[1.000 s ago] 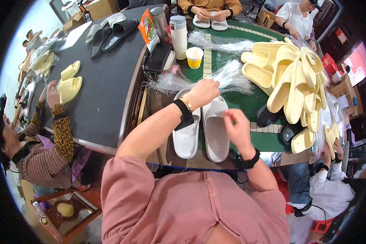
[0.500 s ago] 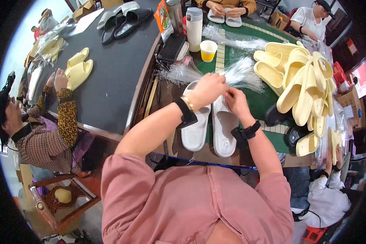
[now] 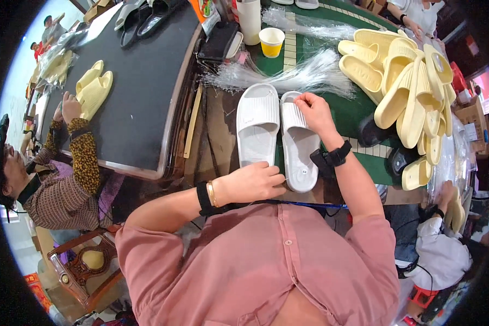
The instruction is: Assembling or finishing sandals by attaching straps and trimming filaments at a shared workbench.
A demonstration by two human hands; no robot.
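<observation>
Yellow slippers (image 3: 394, 102) heap at upper right; mid-frame, white slippers (image 3: 258, 111) lie by curled left fingers (image 3: 274, 181) and right fingers (image 3: 308, 103), grip unclear.

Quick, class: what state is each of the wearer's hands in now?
Left hand: fingers curled by the left pale slipper's heel; grip cannot be told.
Right hand: fingers bunched at the right pale slipper's strap; grip unclear.

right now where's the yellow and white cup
In the head view, the cup stands near the top centre, just right of the white bottle and beyond the pale slippers.
</observation>
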